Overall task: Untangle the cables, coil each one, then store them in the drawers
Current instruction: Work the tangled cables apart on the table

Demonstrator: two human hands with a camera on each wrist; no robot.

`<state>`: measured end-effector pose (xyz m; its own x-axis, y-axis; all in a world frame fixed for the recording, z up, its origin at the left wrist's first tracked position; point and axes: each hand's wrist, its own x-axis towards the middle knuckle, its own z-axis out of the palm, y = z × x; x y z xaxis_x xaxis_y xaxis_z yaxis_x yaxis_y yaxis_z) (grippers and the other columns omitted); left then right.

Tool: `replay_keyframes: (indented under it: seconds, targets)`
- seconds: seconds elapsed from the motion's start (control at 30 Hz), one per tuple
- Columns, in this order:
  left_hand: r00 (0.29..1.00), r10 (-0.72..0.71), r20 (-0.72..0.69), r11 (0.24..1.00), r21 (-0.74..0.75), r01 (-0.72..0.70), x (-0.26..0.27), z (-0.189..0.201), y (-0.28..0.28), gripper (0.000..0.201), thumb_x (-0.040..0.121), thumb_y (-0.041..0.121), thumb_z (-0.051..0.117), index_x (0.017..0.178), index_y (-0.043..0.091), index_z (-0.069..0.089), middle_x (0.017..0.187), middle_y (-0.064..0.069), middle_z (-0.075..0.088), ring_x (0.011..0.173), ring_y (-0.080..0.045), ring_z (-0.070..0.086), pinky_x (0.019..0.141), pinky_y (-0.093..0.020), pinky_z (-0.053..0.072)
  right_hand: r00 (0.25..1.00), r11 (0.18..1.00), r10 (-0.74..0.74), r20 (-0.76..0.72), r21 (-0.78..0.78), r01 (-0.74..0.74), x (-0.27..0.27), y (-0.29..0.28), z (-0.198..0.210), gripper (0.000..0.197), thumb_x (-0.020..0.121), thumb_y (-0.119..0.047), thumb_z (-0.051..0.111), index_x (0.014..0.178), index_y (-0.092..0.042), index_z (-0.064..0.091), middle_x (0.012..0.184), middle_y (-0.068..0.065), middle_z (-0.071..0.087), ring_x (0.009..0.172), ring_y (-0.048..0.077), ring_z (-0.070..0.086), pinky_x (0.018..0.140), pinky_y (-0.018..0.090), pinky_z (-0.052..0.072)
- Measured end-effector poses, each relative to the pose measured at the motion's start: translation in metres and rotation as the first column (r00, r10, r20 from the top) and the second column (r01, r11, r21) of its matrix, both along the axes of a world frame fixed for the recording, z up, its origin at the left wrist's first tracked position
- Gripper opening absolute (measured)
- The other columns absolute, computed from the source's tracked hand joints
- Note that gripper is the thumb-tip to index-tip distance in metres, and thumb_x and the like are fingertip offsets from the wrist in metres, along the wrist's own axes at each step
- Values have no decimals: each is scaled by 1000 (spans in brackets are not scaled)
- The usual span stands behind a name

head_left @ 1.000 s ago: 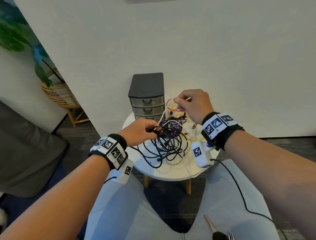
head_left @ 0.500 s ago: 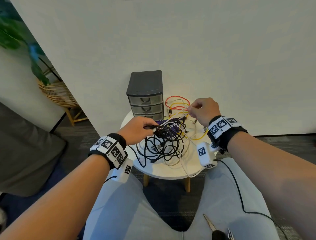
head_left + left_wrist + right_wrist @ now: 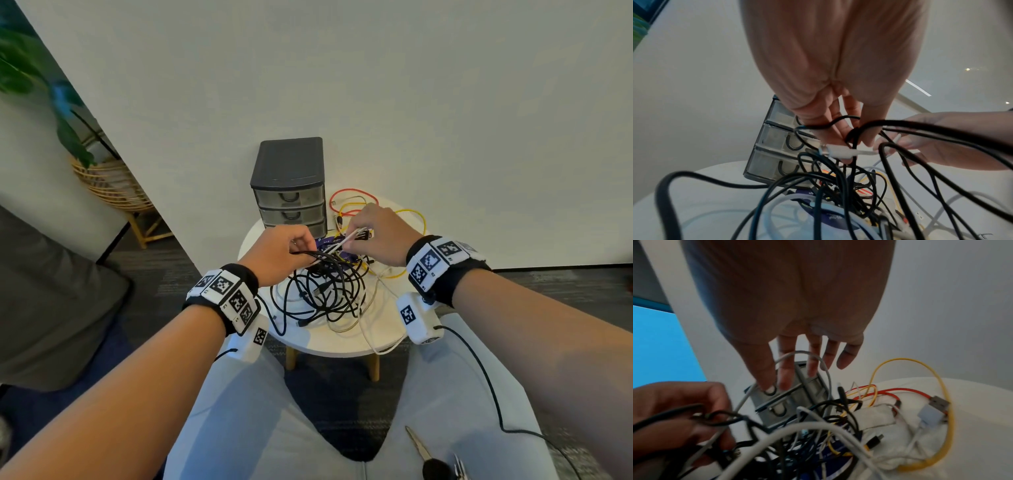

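A tangle of black cables [image 3: 325, 291] lies on the small round white table [image 3: 342, 342]. My left hand [image 3: 301, 246] grips a bunch of black strands [image 3: 920, 128] lifted off the heap. My right hand [image 3: 352, 236], close beside it, pinches a white cable [image 3: 337, 244] that loops over its fingers [image 3: 824, 368]. A white plug [image 3: 840, 152] hangs just below the left fingertips. The dark three-drawer unit [image 3: 291, 205] stands behind the hands with all drawers pushed in. Yellow [image 3: 416, 214] and red [image 3: 346, 192] cables lie to its right.
The table stands against a white wall, and one white cable droops over its front edge [image 3: 380, 349]. A plant in a wicker stand [image 3: 109, 185] and a grey seat [image 3: 51, 291] are to the left. Scissors [image 3: 421, 448] rest on my lap.
My right hand has come down and left with the white cable, ending next to my left hand. The left hand has kept its hold on the black cables, nearly in place.
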<state>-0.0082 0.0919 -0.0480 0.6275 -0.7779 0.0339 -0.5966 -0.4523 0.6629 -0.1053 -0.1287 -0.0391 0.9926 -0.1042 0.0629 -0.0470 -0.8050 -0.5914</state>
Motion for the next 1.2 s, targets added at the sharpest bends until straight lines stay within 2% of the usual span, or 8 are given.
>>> replay_keyframes:
  seconds: [0.13,0.23,0.43,0.57,0.73,0.97,1.1,1.2]
  targets:
    - [1000,-11,16,1000,0,11,0,1,3,10,89,14,76,93,19,67,93,4,70,90,-14,67,85,-26,54,996,995,46,-74,96,-38,-1,0,11,32,86,-32,76,66,-20,55,84,-1,52,81,18,50,76,37,38]
    - [1000,12,0,1000,17,-12,0,2,8,11,90,12,73,89,19,65,95,3,71,92,-13,67,83,-20,50,985,932,-167,-49,319,174,3,-13,16,45,93,-33,68,64,-19,37,67,0,36,64,18,36,66,34,29]
    - [999,-24,-49,996,85,28,1,-1,11,18,89,3,67,90,20,68,96,7,71,96,-7,68,88,-22,48,897,849,-440,-43,306,431,8,-37,19,35,97,-37,52,79,-6,57,82,10,54,77,25,50,75,35,39]
    - [995,-27,-93,996,86,35,0,-1,5,17,96,12,60,87,21,72,95,5,70,95,-12,65,88,-29,48,943,927,-331,-47,174,334,3,-36,19,26,102,-23,50,94,-7,68,78,-7,55,72,13,49,63,29,34]
    - [999,-33,-38,990,134,38,-6,-2,-5,19,98,33,63,88,19,70,86,5,69,84,-12,62,77,-29,47,968,966,-250,-13,70,250,0,-29,14,31,105,-23,44,101,-7,70,100,9,64,96,28,57,74,33,35]
    - [991,-132,-36,948,288,137,-11,-8,-6,9,93,35,69,99,28,68,113,7,61,107,-11,56,94,-29,43,929,932,-361,75,-13,363,-1,-23,3,46,93,-22,63,134,-23,43,128,7,46,108,27,53,88,43,49]
    - [989,-134,-60,932,332,146,-14,-11,-7,17,94,36,69,110,31,66,122,2,54,113,-15,51,96,-29,38,947,979,-174,269,-59,196,-5,3,7,15,90,-15,60,104,-21,57,101,0,55,89,21,53,77,39,48]
    - [984,-166,-63,923,343,177,-19,-9,-9,22,95,33,67,116,26,66,122,3,51,112,-12,48,91,-24,34,991,987,129,26,-100,-126,-7,28,5,14,95,-17,58,86,-16,68,84,-2,66,78,16,58,72,31,46]
